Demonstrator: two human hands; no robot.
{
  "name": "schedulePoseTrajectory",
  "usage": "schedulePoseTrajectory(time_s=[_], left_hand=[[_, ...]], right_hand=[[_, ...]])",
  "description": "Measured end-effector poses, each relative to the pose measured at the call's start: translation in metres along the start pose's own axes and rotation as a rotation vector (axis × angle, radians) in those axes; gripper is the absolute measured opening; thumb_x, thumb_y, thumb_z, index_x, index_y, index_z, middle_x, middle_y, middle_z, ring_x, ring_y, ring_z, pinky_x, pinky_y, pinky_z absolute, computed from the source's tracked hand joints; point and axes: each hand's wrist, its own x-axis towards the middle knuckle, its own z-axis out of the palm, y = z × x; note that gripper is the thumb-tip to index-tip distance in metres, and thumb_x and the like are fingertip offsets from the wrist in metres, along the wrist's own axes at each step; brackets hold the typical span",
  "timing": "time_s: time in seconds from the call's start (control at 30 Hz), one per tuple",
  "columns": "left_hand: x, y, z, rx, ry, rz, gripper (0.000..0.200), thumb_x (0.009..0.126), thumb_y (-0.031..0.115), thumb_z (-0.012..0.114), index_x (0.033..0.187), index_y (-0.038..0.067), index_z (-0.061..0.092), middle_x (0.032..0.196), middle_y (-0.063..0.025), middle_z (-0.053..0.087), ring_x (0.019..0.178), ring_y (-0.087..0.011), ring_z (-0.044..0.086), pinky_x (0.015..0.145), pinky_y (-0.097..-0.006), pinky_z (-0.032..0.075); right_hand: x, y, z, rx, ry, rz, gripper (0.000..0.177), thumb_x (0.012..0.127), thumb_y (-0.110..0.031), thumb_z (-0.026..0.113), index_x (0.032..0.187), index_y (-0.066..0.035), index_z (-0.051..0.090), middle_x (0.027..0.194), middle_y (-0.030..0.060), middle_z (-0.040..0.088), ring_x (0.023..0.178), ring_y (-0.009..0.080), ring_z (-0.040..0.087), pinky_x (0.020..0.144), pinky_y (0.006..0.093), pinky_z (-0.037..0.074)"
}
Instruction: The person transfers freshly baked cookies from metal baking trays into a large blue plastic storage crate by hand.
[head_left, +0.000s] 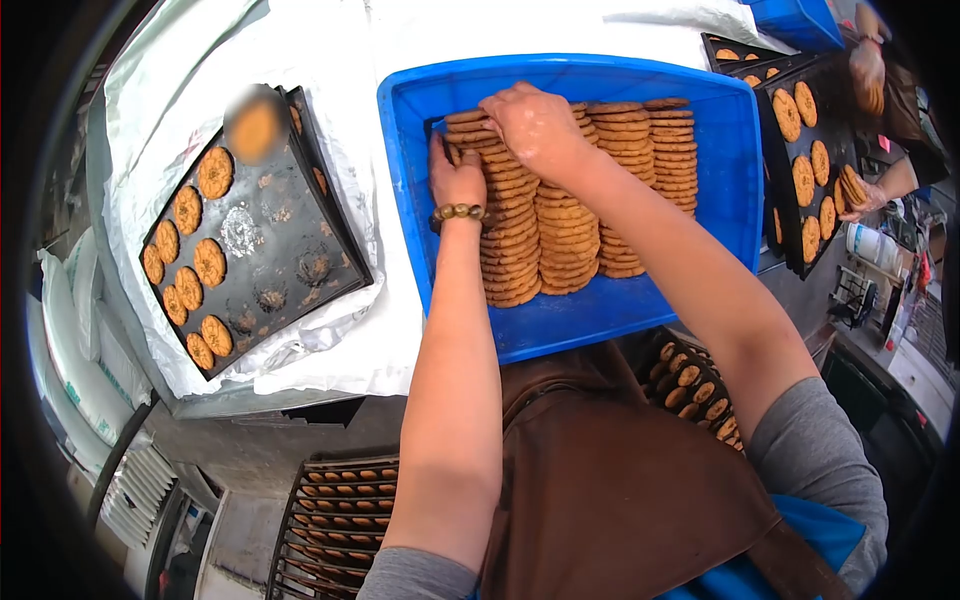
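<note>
A blue plastic bin holds several stacked rows of round, flat, brown cookies. At the far left end of the rows, my left hand wraps around cookies, a beaded bracelet on its wrist. My right hand reaches across the bin with its fingers curled onto the top of the same left row. The fingertips of both hands are partly hidden by the cookies and the hands themselves. To the left, a dark baking tray bears loose cookies; a blurred patch covers one of them.
White sheeting covers the table. At right, another person's hands handle cookies over a dark tray. Racked trays of cookies stand below the table, beside a brown apron. Another blue bin sits at the back right.
</note>
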Motion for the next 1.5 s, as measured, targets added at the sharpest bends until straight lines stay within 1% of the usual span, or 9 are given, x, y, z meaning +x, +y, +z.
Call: schedulePoseTrajectory(time_s=[0.2, 0.3, 0.73, 0.8, 0.83, 1.03, 1.1, 1.33, 1.5], left_hand=[[0.008, -0.001, 0.003, -0.725, -0.084, -0.133, 0.059, 0.105, 0.022, 0.06, 0.157, 0.0, 0.044, 0.151, -0.0198, 0.056, 0.137, -0.0296, 0.056, 0.113, -0.0379, 0.044], [-0.011, 0.033, -0.004, -0.385, -0.044, -0.152, 0.058, 0.107, 0.025, 0.06, 0.158, 0.001, 0.043, 0.151, -0.0192, 0.056, 0.136, -0.0277, 0.056, 0.112, -0.0375, 0.044], [0.015, -0.001, 0.007, -0.359, -0.001, -0.214, 0.051, 0.11, 0.025, 0.052, 0.156, 0.002, 0.047, 0.148, -0.0207, 0.058, 0.131, -0.0315, 0.06, 0.109, -0.0401, 0.047], [0.015, -0.003, 0.005, -0.345, -0.037, -0.196, 0.048, 0.113, 0.026, 0.051, 0.157, 0.008, 0.048, 0.097, 0.0009, 0.062, 0.075, -0.0089, 0.05, 0.07, -0.0294, 0.046], [0.015, -0.004, 0.004, -0.345, -0.037, -0.196, 0.048, 0.113, 0.026, 0.051, 0.157, 0.008, 0.048, 0.097, 0.0009, 0.062, 0.075, -0.0089, 0.05, 0.07, -0.0294, 0.046], [0.015, -0.001, 0.006, -0.361, -0.015, -0.107, 0.05, 0.113, 0.029, 0.048, 0.158, 0.007, 0.046, 0.132, -0.01, 0.066, 0.109, -0.0196, 0.064, 0.094, -0.0332, 0.05], [0.017, -0.002, 0.009, -0.314, -0.023, -0.136, 0.055, 0.111, 0.032, 0.048, 0.157, 0.002, 0.045, 0.151, -0.0228, 0.056, 0.135, -0.0358, 0.057, 0.112, -0.0411, 0.045], [0.016, 0.008, 0.008, -0.003, -0.058, 0.045, 0.064, 0.109, 0.038, 0.054, 0.159, 0.001, 0.04, 0.154, -0.023, 0.053, 0.142, -0.0356, 0.051, 0.116, -0.041, 0.042], [0.013, 0.016, 0.021, 0.386, 0.015, 0.194, 0.069, 0.104, 0.04, 0.06, 0.156, -0.002, 0.042, 0.155, -0.0302, 0.048, 0.143, -0.0472, 0.045, 0.118, -0.0492, 0.039]], right_hand=[[0.005, 0.003, 0.002, -0.023, -0.09, 0.071, 0.025, 0.098, -0.023, 0.067, 0.116, -0.007, 0.074, 0.105, 0.011, 0.077, 0.1, 0.0305, 0.071, 0.081, 0.0434, 0.059], [0.004, 0.003, 0.004, 0.006, -0.084, 0.073, 0.028, 0.098, -0.025, 0.068, 0.118, -0.007, 0.074, 0.107, 0.011, 0.078, 0.102, 0.0308, 0.072, 0.081, 0.0435, 0.059], [0.009, 0.0, 0.008, -0.023, -0.089, 0.033, 0.022, 0.097, -0.026, 0.068, 0.109, -0.009, 0.074, 0.096, 0.0098, 0.075, 0.095, 0.0318, 0.071, 0.079, 0.0432, 0.058], [0.011, -0.004, 0.006, -0.049, -0.106, 0.05, 0.021, 0.097, -0.026, 0.067, 0.108, -0.009, 0.075, 0.098, 0.0093, 0.076, 0.096, 0.0309, 0.071, 0.079, 0.0426, 0.058], [0.011, -0.005, 0.006, -0.075, -0.123, 0.066, 0.021, 0.097, -0.026, 0.067, 0.107, -0.009, 0.075, 0.099, 0.0088, 0.077, 0.097, 0.0299, 0.072, 0.079, 0.042, 0.058], [0.006, 0.008, 0.013, 0.021, 0.014, 0.042, 0.02, 0.098, -0.026, 0.067, 0.108, -0.01, 0.075, 0.1, 0.0066, 0.077, 0.094, 0.0265, 0.073, 0.076, 0.0414, 0.058], [0.001, 0.006, 0.005, 0.002, 0.098, 0.034, 0.018, 0.097, -0.024, 0.069, 0.107, -0.01, 0.075, 0.099, 0.0066, 0.077, 0.092, 0.0265, 0.073, 0.075, 0.0403, 0.058], [-0.042, 0.006, -0.081, 0.134, 0.494, 0.062, 0.011, 0.095, -0.014, 0.075, 0.1, -0.005, 0.075, 0.089, 0.0106, 0.075, 0.079, 0.0269, 0.07, 0.07, 0.0372, 0.057], [-0.087, 0.007, -0.11, 0.281, 0.427, 0.371, 0.016, 0.098, -0.012, 0.074, 0.108, 0.0, 0.075, 0.089, 0.013, 0.074, 0.074, 0.0204, 0.069, 0.069, 0.0322, 0.055]])
